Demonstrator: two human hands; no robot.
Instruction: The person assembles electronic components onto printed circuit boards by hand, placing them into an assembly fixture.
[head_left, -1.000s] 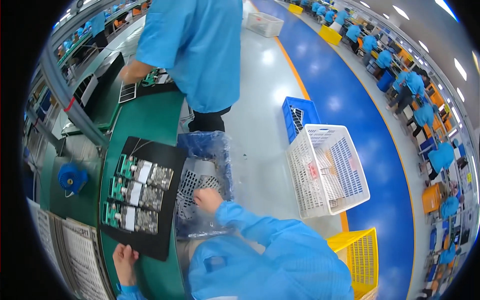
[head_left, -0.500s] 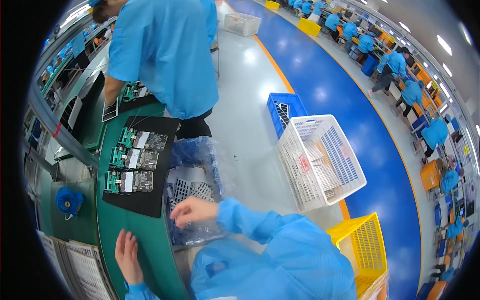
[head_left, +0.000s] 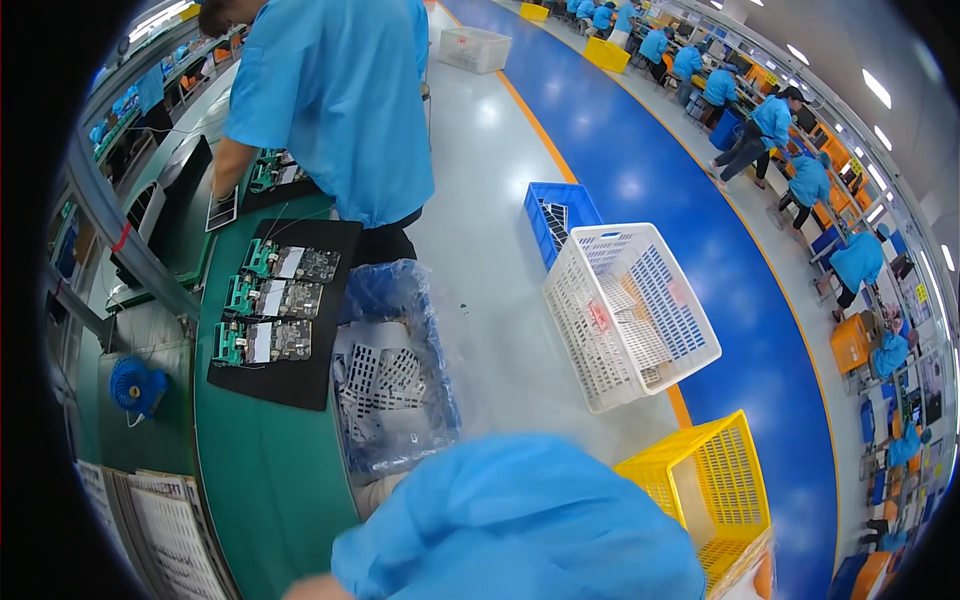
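Observation:
My blue sleeve (head_left: 520, 520) fills the lower middle and hides my right hand. A sliver of skin at the bottom edge may be my left hand (head_left: 300, 588), resting near the green table (head_left: 260, 470); its fingers are cut off by the frame. Just ahead of the sleeve stands a blue bin lined with clear plastic (head_left: 440, 400), holding several perforated metal plates (head_left: 385, 375). To its left a black mat (head_left: 285, 380) carries three green circuit boards (head_left: 265, 340) in a column.
A co-worker in a blue coat (head_left: 340, 110) stands at the table's far end. A white basket (head_left: 630, 310), a blue crate (head_left: 555, 220) and a yellow basket (head_left: 710, 490) stand on the floor to the right. A small blue fan (head_left: 135, 385) and printed sheets (head_left: 170, 530) lie at the left.
My right hand has left the plastic-lined bin and dropped out of sight behind the sleeve. My left hand has slid off the table toward the bottom edge.

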